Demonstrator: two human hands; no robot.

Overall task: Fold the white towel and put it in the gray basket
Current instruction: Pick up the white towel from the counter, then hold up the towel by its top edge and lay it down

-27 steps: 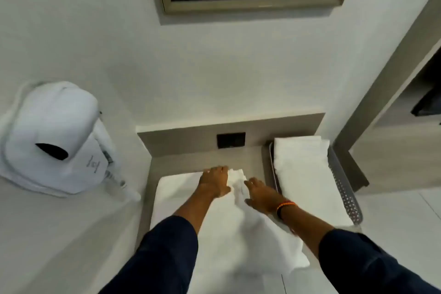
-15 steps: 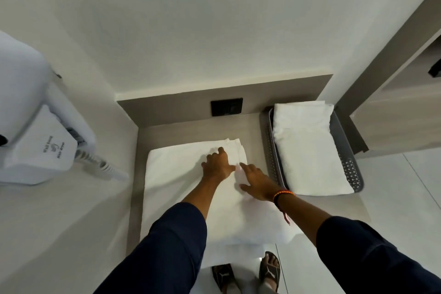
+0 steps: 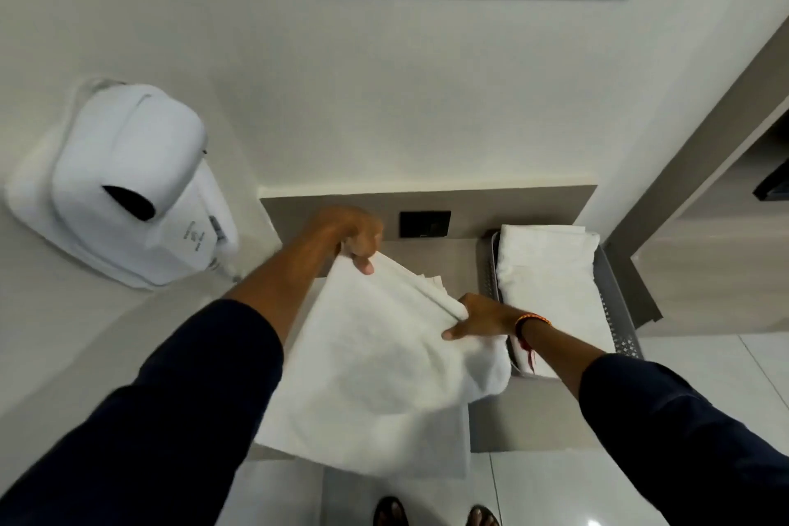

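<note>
My left hand (image 3: pixel 356 239) pinches far corner of white towel (image 3: pixel 371 359), lifted off counter (image 3: pixel 529 419). My right hand (image 3: pixel 480 318) clamps other end of same held edge, lower. Towel hangs between hands, near end draping over counter front. Held edge slants from far-left to near-right. Gray basket (image 3: pixel 615 295) just right of right hand, so right hand nearer; folded towel (image 3: pixel 550 269) already inside. Wall hair dryer (image 3: pixel 128 184) at left: small print, unreadable.
</note>
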